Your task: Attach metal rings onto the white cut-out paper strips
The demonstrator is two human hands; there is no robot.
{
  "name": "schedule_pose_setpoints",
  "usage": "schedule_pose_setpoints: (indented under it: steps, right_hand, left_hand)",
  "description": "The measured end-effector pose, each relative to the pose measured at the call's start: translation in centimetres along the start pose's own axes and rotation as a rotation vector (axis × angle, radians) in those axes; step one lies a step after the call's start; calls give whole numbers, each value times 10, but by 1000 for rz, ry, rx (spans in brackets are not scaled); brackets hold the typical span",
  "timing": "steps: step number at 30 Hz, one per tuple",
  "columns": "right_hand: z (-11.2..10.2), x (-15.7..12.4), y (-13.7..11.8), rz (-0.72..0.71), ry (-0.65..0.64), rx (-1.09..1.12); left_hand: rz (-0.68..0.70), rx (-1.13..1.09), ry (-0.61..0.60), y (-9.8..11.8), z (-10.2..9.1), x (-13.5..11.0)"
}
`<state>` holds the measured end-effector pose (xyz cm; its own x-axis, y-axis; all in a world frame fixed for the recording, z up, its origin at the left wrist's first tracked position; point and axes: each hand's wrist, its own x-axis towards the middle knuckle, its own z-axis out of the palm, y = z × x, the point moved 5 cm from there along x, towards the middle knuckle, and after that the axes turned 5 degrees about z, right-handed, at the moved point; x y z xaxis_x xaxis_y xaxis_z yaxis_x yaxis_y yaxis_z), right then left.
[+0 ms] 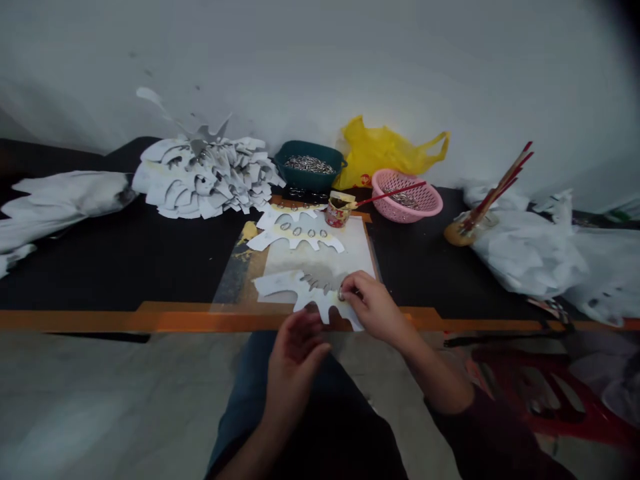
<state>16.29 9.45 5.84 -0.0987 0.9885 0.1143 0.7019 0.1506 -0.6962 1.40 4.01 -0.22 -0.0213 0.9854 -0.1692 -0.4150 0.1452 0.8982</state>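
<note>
Right hand [374,309]: thumb and fingers pinched on a small metal ring [341,294] at the near end of a white paper cutout [283,285]. Cutout lies on a pale board [350,250], overhanging its near edge, with more rings on it. Left hand [296,353]: half-curled, just near of the cutout, nothing visible in it; can't tell if it touches the paper.

Far end of board: second cutout [295,230], row of rings, yellow patches. Past it: small jar [337,212] with red-handled brush [390,195] pointing right, pink plastic basket [407,195] of rings. Farther: teal basket [310,167] of rings, yellow plastic bag [385,152].

Left: heap of cutouts [205,179], white bundle [60,203]. Right: red-handled brushes [495,190], white plastic bag [525,250]. All on black tabletop [125,267].
</note>
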Motion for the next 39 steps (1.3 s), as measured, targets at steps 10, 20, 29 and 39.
schedule_pose_setpoints:
  steps: [10, 20, 29, 39]
  right_hand:
    - [-3, 4, 16, -125, -40, -16]
    - [2, -7, 22, -251, 383, -143]
    - [6, -13, 11, -373, 389, -281]
    - [2, -6, -3, -326, 386, -287]
  left_hand:
    - [410, 778, -723, 42, 65, 90]
    - [-405, 247, -374, 13, 56, 95]
    - [-488, 33, -332, 11, 59, 87]
    - [-334, 18, -295, 17, 55, 85]
